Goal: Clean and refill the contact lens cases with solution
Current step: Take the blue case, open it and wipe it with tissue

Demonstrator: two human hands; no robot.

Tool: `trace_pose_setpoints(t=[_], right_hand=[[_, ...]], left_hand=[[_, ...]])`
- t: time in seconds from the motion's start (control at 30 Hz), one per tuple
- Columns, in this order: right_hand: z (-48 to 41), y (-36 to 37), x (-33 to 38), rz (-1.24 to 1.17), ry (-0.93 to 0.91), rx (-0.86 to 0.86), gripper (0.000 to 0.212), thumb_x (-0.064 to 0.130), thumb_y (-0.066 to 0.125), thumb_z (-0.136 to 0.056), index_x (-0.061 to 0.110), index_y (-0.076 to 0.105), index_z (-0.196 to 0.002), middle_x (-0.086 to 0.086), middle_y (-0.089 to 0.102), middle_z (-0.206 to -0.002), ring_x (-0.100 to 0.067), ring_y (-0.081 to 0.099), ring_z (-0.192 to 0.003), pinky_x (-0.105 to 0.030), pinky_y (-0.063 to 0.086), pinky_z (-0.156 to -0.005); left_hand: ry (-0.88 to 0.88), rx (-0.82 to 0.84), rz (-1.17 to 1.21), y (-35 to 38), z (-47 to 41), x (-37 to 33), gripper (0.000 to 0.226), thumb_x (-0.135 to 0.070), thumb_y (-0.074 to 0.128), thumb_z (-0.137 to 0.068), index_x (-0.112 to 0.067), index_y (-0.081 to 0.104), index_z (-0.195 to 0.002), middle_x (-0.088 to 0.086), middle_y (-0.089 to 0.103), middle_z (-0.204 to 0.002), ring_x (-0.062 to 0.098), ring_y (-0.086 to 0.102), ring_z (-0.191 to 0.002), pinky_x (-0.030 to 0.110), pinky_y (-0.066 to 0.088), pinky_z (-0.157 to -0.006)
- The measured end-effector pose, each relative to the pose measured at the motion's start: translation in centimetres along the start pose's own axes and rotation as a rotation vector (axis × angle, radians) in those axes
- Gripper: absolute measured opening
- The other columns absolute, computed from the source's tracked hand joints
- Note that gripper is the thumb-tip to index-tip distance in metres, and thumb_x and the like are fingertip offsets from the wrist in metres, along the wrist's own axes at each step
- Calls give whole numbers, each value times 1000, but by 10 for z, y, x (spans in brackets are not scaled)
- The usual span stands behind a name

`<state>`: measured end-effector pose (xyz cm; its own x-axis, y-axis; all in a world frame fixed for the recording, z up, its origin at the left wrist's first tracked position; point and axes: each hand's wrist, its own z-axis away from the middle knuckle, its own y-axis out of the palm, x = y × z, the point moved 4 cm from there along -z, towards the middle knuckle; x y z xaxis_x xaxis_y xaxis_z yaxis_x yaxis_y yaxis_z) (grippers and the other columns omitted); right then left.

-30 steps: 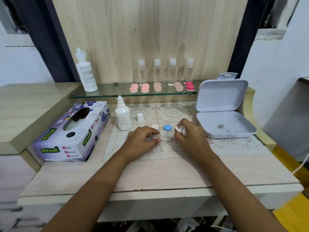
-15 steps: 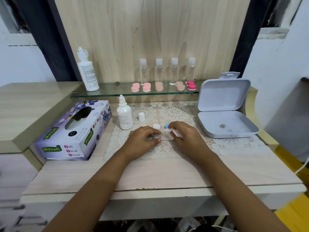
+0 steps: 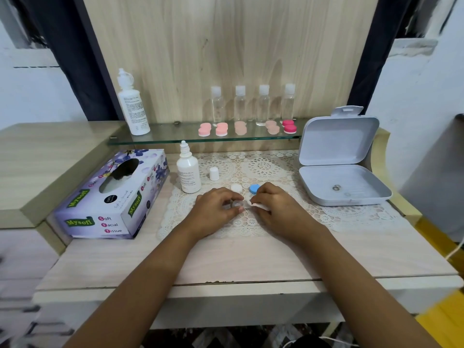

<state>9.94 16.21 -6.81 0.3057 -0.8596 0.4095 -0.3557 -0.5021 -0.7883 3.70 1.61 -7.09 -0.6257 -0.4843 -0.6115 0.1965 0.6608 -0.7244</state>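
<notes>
A: What changed?

B: The round blue screw cap (image 3: 254, 189). A second ago it stood between the hands, on or right at the case. Half a second ago the right hand covered it. Now it lies loose on the white lace doily (image 3: 263, 167), at 12 o'clock from the hands, with the round white screw cap (image 3: 236, 188) just beside it at its 9 o'clock.

A: Meaning for the task?

B: Judged: both wells are uncapped, so wiping can reach them. Refilling has not begun. The small white plastic solution bottle (image 3: 188, 172) stands open and untouched at 11 o'clock of the left hand.

A: Hands?

B: The left hand (image 3: 216, 209) is curled round the clear plastic lens case (image 3: 236, 204), fingertips pinching it, low over the doily. The right hand (image 3: 278, 209) pinches a wad of white tissue (image 3: 259, 205), its tip at the case's 3 o'clock end. Whether it touches the case cannot be told.

A: The case itself?

B: It is small, transparent and mostly hidden by fingers, with one round rim showing. Wet or dry cannot be told. It is probably light and slick, so it needs holding while it is wiped.
</notes>
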Motion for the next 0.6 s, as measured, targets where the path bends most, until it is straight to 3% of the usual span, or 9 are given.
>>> trace_pose_setpoints(t=[0.17, 0.37, 0.6], right_hand=[[-3, 0, 1, 4, 18, 33, 30, 29, 51, -80, 8, 67, -94, -7, 54, -96, -30, 56, -85, -43, 48, -74], [0, 0, -2, -7, -1, 33, 23, 27, 56, -82, 10, 68, -93, -4, 52, -90, -29, 53, -79, -43, 48, -69], [1, 1, 4, 175, -32, 18, 40, 39, 41, -88, 8, 67, -88, -11, 56, -83, -32, 53, -71, -43, 50, -63]], left_hand=[[4, -1, -4, 0, 0, 1, 26, -28, 67, -84, -20, 69, -108, -6, 65, -106, 13, 55, -105, 44, 43, -96], [27, -9, -16, 1, -1, 2, 25, -24, 67, -85, -17, 69, -108, -3, 65, -107, 15, 56, -105, 42, 44, -95], [18, -8, -37, 1, -2, 3, 25, -29, 67, -85, -20, 68, -108, -7, 64, -107, 13, 56, -105, 43, 43, -96]])
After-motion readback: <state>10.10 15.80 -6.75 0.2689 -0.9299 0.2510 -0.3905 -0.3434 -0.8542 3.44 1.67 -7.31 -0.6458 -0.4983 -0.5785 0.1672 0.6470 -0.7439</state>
